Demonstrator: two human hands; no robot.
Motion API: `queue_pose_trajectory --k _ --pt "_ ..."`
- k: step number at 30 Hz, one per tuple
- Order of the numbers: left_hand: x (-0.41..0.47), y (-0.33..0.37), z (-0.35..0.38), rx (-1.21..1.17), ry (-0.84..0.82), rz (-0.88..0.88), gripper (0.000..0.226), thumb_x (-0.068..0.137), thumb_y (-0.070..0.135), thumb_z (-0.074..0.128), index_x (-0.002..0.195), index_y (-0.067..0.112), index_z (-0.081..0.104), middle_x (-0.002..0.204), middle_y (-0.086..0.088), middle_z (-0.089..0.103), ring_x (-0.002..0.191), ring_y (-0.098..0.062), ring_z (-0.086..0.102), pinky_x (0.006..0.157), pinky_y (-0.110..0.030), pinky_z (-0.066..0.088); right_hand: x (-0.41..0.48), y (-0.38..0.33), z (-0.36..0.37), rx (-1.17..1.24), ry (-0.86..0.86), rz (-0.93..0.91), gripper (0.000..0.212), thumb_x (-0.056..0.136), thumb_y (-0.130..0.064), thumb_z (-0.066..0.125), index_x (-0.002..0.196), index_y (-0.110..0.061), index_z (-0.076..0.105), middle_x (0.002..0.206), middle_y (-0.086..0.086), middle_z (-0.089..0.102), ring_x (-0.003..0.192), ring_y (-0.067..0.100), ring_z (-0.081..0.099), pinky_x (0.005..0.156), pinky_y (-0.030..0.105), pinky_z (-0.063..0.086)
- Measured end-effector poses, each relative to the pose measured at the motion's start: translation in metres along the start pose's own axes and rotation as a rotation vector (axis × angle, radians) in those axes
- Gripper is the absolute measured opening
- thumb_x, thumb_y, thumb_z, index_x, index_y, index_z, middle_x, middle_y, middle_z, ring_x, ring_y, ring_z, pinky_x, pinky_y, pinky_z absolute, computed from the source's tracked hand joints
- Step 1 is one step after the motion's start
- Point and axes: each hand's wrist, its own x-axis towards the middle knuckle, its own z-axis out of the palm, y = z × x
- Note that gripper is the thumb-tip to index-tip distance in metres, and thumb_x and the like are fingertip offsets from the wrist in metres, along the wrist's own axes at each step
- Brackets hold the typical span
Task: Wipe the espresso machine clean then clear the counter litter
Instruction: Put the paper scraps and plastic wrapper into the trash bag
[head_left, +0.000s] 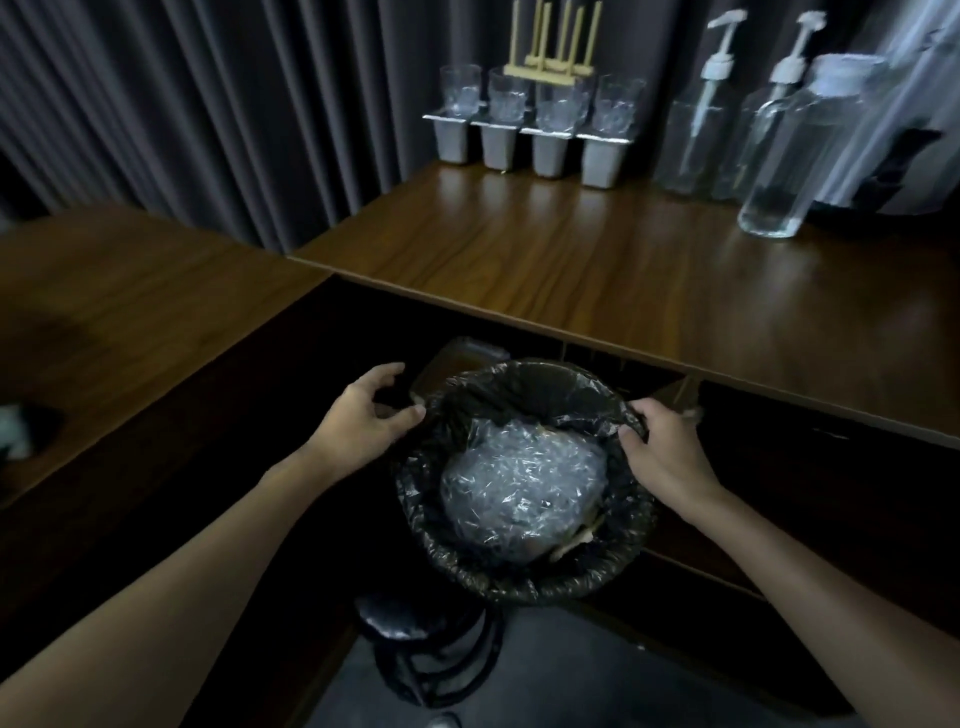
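- Under the counter (571, 270) edge, R hand (662, 452) grips the black bin liner (519, 579) by its rim, fingers curled round the plastic.
- L hand (363, 415) spread & loose at the opposite rim; thumb tip touches the liner, fingers off it.
- Liner sits btwn both hands. Inside: a big wad of crumpled clear plastic (524, 493), tan scraps at its R side.
- On the counter top, well apart: four glasses (509, 96) on grey holders (498, 143), pump bottles (696, 140) to the R.
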Motion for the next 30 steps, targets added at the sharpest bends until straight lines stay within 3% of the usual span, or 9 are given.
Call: queue_pose_trajectory --k 5,8,10,13,18,21,24,27,30 --pt "-0.044 -0.05 0.008 0.002 0.013 -0.225 0.039 0.09 0.02 0.073 0.126 0.013 0.057 0.116 -0.007 0.061 0.097 -0.028 0.068 0.073 -0.041 0.059 -0.001 0.001 0.052 0.056 -0.128 0.098 0.028 0.097 -0.022 0.054 0.124 -0.017 0.056 0.109 0.003 0.065 0.097 0.023 0.064 0.083 0.041 0.055" --pt "-0.049 -0.071 0.012 -0.112 0.117 -0.318 0.026 0.092 0.007 0.069 0.115 0.014 0.058 0.103 -0.005 0.061 0.085 -0.023 0.063 0.064 -0.032 0.053 0.0 -0.004 0.081 0.074 -0.152 0.125 0.024 0.097 -0.017 0.054 0.121 -0.015 0.058 0.108 0.002 0.064 0.096 0.019 0.061 0.078 0.032 0.051" --pt "-0.044 -0.091 0.007 -0.175 0.184 -0.359 0.012 0.09 0.0 0.069 0.094 0.012 0.067 0.091 -0.006 0.066 0.083 -0.023 0.062 0.061 -0.025 0.047 0.002 -0.012 0.098 0.088 -0.166 0.133 0.019 0.097 -0.015 0.054 0.115 -0.015 0.059 0.1 -0.001 0.063 0.089 0.015 0.06 0.073 0.027 0.047" --pt "-0.034 -0.119 -0.004 -0.259 0.245 -0.439 0.022 0.087 -0.003 0.071 0.08 0.017 0.066 0.081 -0.004 0.066 0.073 -0.018 0.061 0.056 -0.021 0.043 0.01 -0.023 0.123 0.157 -0.204 0.195 0.013 0.094 -0.019 0.057 0.106 -0.015 0.062 0.096 0.0 0.065 0.08 0.01 0.059 0.061 0.024 0.046" --pt "-0.022 -0.163 -0.009 -0.323 0.334 -0.501 0.022 0.084 -0.004 0.074 0.081 0.014 0.062 0.079 -0.005 0.064 0.064 -0.015 0.056 0.054 -0.021 0.042 0.02 -0.026 0.168 0.27 -0.354 0.37 0.007 0.089 -0.016 0.06 0.092 -0.016 0.067 0.096 0.009 0.07 0.088 0.024 0.067 0.07 0.039 0.055" --pt "-0.018 -0.185 -0.009 -0.318 0.362 -0.518 0.021 0.084 0.0 0.075 0.094 0.009 0.059 0.082 -0.008 0.062 0.06 -0.014 0.054 0.054 -0.023 0.043 0.021 -0.029 0.186 0.308 -0.381 0.401 0.038 0.091 -0.009 0.059 0.127 -0.018 0.054 0.108 0.0 0.053 0.099 0.017 0.053 0.073 0.033 0.045" --pt "-0.016 -0.204 -0.004 -0.349 0.358 -0.513 0.02 0.086 0.001 0.074 0.099 0.005 0.06 0.094 -0.013 0.067 0.072 -0.018 0.062 0.058 -0.022 0.049 0.02 -0.027 0.201 0.293 -0.361 0.345 0.048 0.091 -0.004 0.055 0.136 -0.019 0.048 0.12 0.006 0.052 0.101 0.014 0.047 0.081 0.029 0.04" --pt "-0.019 -0.219 0.005 -0.402 0.278 -0.534 0.02 0.088 0.0 0.072 0.106 0.002 0.066 0.105 -0.012 0.072 0.095 -0.024 0.069 0.073 -0.027 0.056 0.017 -0.02 0.213 0.278 -0.414 0.342 0.05 0.091 -0.002 0.053 0.138 -0.02 0.048 0.135 0.009 0.051 0.106 0.013 0.043 0.087 0.03 0.039" --pt "-0.02 -0.223 0.008 -0.448 0.23 -0.516 0.023 0.09 -0.002 0.068 0.113 0.004 0.07 0.108 -0.011 0.074 0.103 -0.027 0.07 0.091 -0.039 0.058 0.021 -0.019 0.218 0.298 -0.401 0.358 0.052 0.092 -0.003 0.051 0.14 -0.021 0.045 0.139 0.009 0.049 0.109 0.016 0.045 0.087 0.031 0.039"
